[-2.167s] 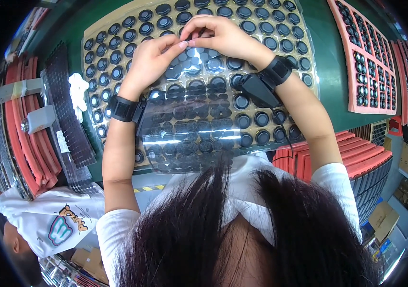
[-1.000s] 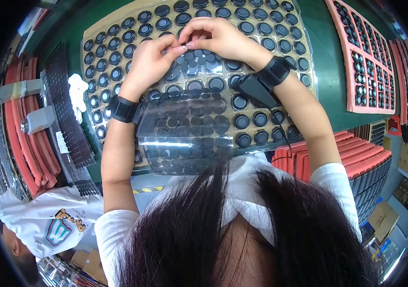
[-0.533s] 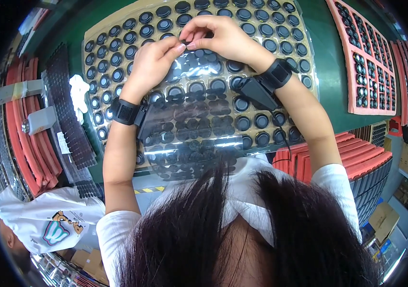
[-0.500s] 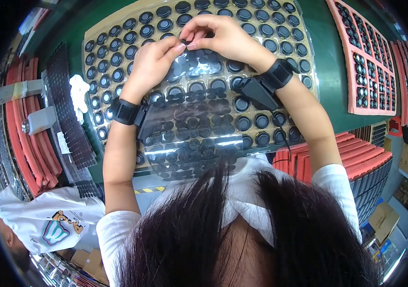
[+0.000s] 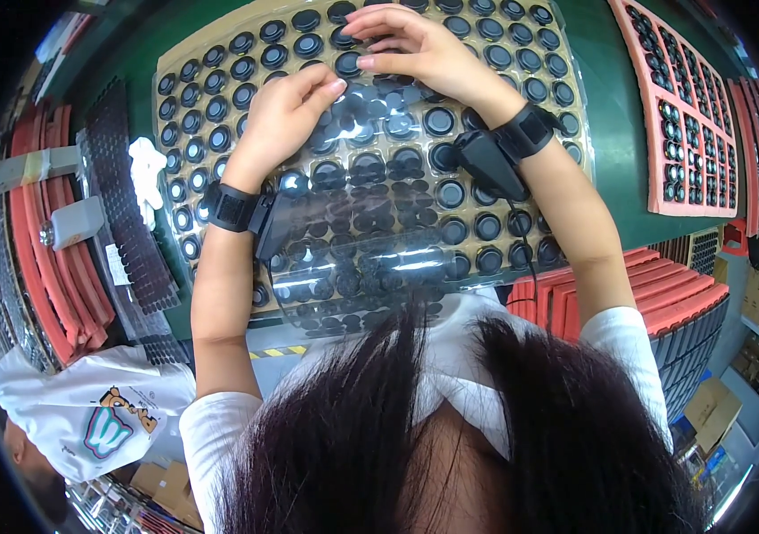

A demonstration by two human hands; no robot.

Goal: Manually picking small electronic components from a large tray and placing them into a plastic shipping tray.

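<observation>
Left hand [image 5: 281, 111] pinches the far edge of a clear, black-dotted sheet [image 5: 353, 214], curving above a tan tray [image 5: 226, 34] of round black parts. Right hand [image 5: 437, 58], fingers parted and apparently empty, hovers over the tray. Beneath the tray, a green table [image 5: 618, 187]; right of it, a pink foam tray [image 5: 653, 169]; left, a dark perforated strip [image 5: 130, 205].

Two hands [image 5: 280, 111], two black wristbands [image 5: 235, 207], one curved clear sheet [image 5: 353, 262], dozens of round parts [image 5: 439, 121] and one co-worker [image 5: 54, 392] are seen.
</observation>
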